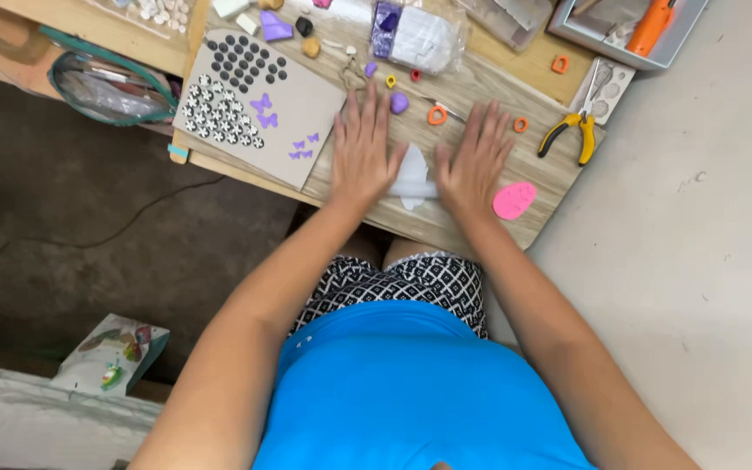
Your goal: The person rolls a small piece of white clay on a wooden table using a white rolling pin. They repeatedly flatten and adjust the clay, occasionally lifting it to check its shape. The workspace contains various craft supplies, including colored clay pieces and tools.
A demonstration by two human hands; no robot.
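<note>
My left hand [364,150] and my right hand [475,162] lie flat, fingers spread, on a clear roller [414,186] that rests across a flattened white clay piece [412,169] on the wooden board [480,87]. Both palms press down on the roller's two ends. A flat pink oval of clay [514,201] lies just right of my right hand. A small purple clay lump [399,104] sits beyond my left fingertips.
A grey tile [306,104] with black dots, flower shapes and purple butterflies lies to the left. Yellow-handled pliers [569,132], orange ring cutters [437,115], a bag of white clay [419,36], a clear pouch [106,87] and a tray with an orange tool [652,26] surround the board.
</note>
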